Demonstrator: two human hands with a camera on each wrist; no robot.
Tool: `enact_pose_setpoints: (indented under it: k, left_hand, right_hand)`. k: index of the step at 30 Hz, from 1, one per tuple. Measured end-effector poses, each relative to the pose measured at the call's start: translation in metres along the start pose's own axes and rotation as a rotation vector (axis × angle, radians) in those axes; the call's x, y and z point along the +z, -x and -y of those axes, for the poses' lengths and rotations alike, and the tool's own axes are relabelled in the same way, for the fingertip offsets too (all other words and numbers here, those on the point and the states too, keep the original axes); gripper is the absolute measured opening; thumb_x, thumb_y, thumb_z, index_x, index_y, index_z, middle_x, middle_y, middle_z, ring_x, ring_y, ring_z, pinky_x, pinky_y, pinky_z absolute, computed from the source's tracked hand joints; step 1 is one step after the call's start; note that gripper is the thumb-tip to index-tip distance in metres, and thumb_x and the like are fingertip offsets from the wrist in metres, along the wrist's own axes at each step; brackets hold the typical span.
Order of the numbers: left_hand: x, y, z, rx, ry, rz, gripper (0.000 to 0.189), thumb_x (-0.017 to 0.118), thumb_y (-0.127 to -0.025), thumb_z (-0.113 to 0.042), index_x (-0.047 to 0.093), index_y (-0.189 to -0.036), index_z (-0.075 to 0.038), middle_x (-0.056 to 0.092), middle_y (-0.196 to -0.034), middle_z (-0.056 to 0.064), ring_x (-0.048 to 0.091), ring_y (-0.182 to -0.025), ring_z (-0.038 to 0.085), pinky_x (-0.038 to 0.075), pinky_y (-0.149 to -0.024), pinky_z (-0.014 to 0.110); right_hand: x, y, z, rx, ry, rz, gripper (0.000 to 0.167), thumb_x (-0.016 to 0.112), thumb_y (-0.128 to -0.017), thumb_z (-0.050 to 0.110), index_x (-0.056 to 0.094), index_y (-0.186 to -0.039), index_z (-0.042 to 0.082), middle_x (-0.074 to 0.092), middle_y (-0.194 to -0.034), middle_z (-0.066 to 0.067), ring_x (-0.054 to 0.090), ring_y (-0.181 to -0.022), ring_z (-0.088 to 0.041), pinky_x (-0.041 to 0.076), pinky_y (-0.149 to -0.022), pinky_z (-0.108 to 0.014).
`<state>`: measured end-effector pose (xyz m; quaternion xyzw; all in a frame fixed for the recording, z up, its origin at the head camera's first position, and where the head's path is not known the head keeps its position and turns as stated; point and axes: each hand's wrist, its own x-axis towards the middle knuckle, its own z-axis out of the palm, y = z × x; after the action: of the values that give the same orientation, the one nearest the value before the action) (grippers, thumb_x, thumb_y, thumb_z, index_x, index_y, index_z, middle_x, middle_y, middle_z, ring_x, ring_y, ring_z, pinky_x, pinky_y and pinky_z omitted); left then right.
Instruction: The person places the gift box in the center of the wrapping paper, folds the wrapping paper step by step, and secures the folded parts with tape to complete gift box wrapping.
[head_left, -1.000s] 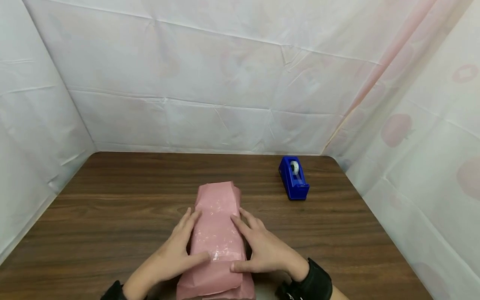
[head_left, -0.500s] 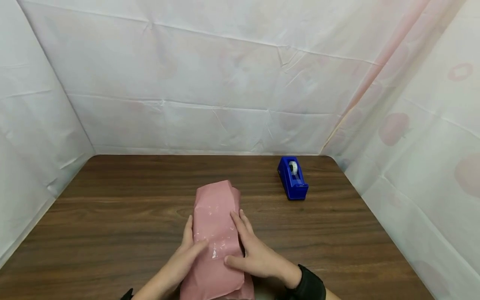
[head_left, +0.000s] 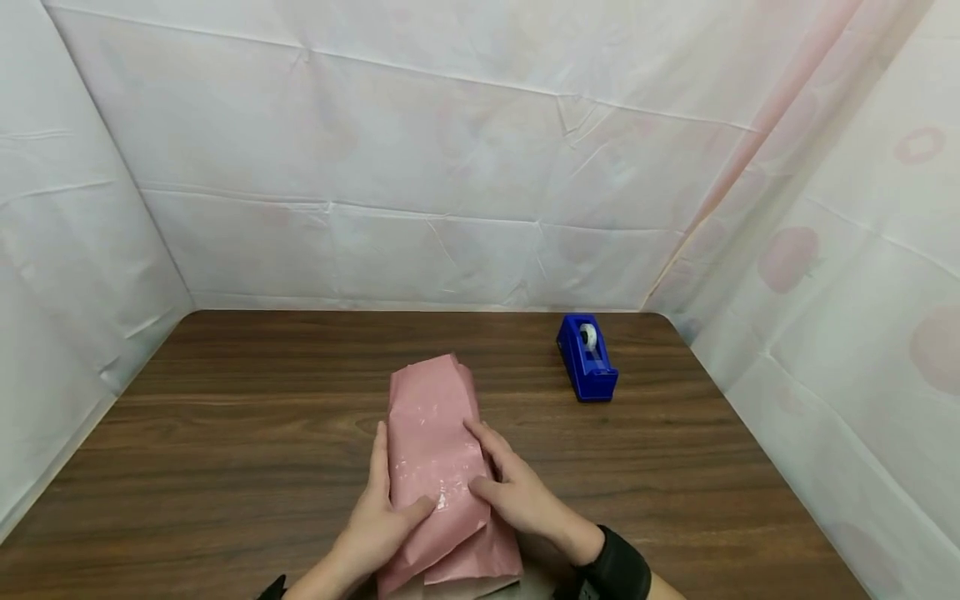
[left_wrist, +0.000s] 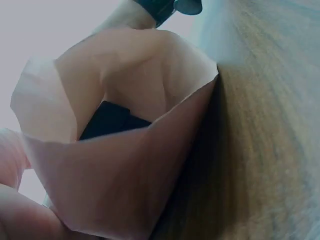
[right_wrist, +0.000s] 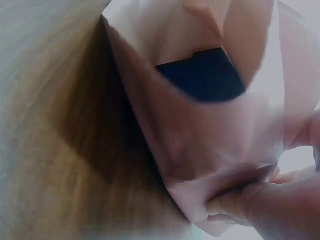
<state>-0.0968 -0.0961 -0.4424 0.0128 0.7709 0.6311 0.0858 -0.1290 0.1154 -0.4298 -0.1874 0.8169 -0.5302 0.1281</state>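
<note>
In the head view a parcel wrapped in pink paper [head_left: 431, 417] lies on the wooden table, its near end open toward me. Shiny patches that look like clear tape mark its top. My left hand [head_left: 375, 521] grips the left side, thumb lying on top. From the right, my right hand [head_left: 528, 500] holds the other side, its thumb on the upper face. Both wrist views look into the paper's open end, where dark flat-faced objects [left_wrist: 112, 120] sit deep inside; how many cannot be told. Fingers [right_wrist: 235, 205] pinch the paper's edge in the right wrist view.
A blue tape dispenser [head_left: 588, 358] with a white roll stands at the back right of the dark wooden table [head_left: 247, 417]. White cloth curtains [head_left: 420, 150] hang behind and at both sides.
The parcel has turned a little, its far end swinging left and its near end right, and more of the open end shows. My hands have closed in from spread fingers to a grip.
</note>
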Motion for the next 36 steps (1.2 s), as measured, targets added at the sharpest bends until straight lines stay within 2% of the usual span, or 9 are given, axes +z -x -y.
enact_pose_setpoints:
  k: [4,7,10,14,18,20,25,31,36]
  left_hand:
    - [-0.001,-0.002,-0.001,-0.008,0.109,0.009,0.111,0.069,-0.084,-0.015,-0.019,-0.153,-0.024,-0.008,-0.162,0.015,0.006,-0.146,0.034,0.012,-0.114,0.057]
    - [-0.003,-0.006,-0.005,0.015,0.275,0.061,0.095,0.053,-0.093,-0.017,-0.022,-0.151,-0.016,-0.021,-0.160,0.012,-0.015,-0.146,0.030,-0.006,-0.115,0.057]
    - [-0.005,-0.009,-0.007,0.049,0.400,0.131,0.076,0.033,-0.103,-0.024,-0.025,-0.149,-0.009,-0.030,-0.157,0.011,-0.028,-0.143,0.027,-0.016,-0.112,0.058]
    - [-0.008,-0.005,-0.006,0.004,0.387,0.150,0.069,0.020,-0.105,-0.038,-0.025,-0.149,-0.011,-0.031,-0.156,0.009,-0.029,-0.143,0.028,-0.016,-0.111,0.060]
    - [-0.007,0.007,-0.003,-0.072,0.371,0.162,0.071,0.017,-0.104,-0.047,-0.026,-0.149,-0.013,-0.032,-0.156,0.008,-0.030,-0.142,0.030,-0.016,-0.109,0.063]
    - [-0.007,0.012,-0.001,-0.072,0.399,0.180,0.071,0.014,-0.104,-0.048,-0.027,-0.149,-0.013,-0.032,-0.156,0.007,-0.031,-0.141,0.029,-0.017,-0.109,0.062]
    - [-0.005,0.012,0.003,0.011,0.523,0.235,0.065,0.008,-0.104,-0.046,-0.030,-0.148,-0.016,-0.034,-0.155,0.001,-0.032,-0.140,0.022,-0.020,-0.110,0.058]
    - [0.000,0.012,0.004,0.057,0.557,0.224,0.066,0.016,-0.106,-0.037,-0.032,-0.147,-0.017,-0.035,-0.155,0.001,-0.030,-0.139,0.023,-0.020,-0.109,0.058]
    - [-0.001,0.007,0.000,-0.050,0.300,0.089,0.090,0.051,-0.096,-0.023,-0.019,-0.152,-0.015,-0.019,-0.159,0.014,-0.016,-0.143,0.031,-0.009,-0.111,0.062]
  right_hand:
    - [0.002,-0.001,-0.003,0.004,-0.013,-0.007,0.075,0.056,-0.086,0.002,0.025,-0.153,0.016,0.024,-0.157,-0.016,0.025,-0.142,-0.029,0.023,-0.110,-0.022]
    - [0.003,-0.003,-0.005,-0.013,-0.075,-0.008,0.077,0.054,-0.085,-0.003,0.023,-0.153,0.012,0.023,-0.157,-0.018,0.025,-0.142,-0.030,0.023,-0.106,-0.013]
    - [0.003,-0.007,-0.006,-0.024,-0.151,-0.001,0.077,0.052,-0.083,-0.007,0.023,-0.153,0.010,0.022,-0.157,-0.020,0.025,-0.141,-0.030,0.024,-0.103,-0.010]
    - [0.003,-0.008,-0.006,-0.005,-0.168,-0.011,0.074,0.053,-0.084,-0.004,0.027,-0.152,0.011,0.018,-0.159,-0.019,0.019,-0.144,-0.031,0.022,-0.103,-0.010]
    - [0.005,-0.007,-0.004,0.034,-0.246,-0.001,0.071,0.054,-0.087,0.002,0.028,-0.152,0.012,0.015,-0.159,-0.016,0.016,-0.145,-0.030,0.022,-0.103,-0.011]
    - [0.006,-0.006,-0.002,0.049,-0.315,0.016,0.071,0.054,-0.087,0.004,0.026,-0.152,0.011,0.013,-0.160,-0.015,0.016,-0.144,-0.029,0.023,-0.104,-0.012]
    - [0.009,-0.004,0.003,0.064,-0.412,0.041,0.075,0.053,-0.086,0.006,0.021,-0.154,0.012,0.008,-0.159,-0.014,0.014,-0.143,-0.029,0.022,-0.105,-0.015]
    - [0.010,-0.003,0.002,0.076,-0.417,0.044,0.079,0.054,-0.084,0.003,0.019,-0.154,0.012,0.004,-0.160,-0.013,0.010,-0.144,-0.030,0.018,-0.111,-0.027]
    - [0.009,-0.002,-0.002,0.070,-0.320,0.050,0.086,0.059,-0.081,0.003,0.020,-0.155,0.020,0.002,-0.162,-0.010,0.004,-0.147,-0.031,0.010,-0.115,-0.047]
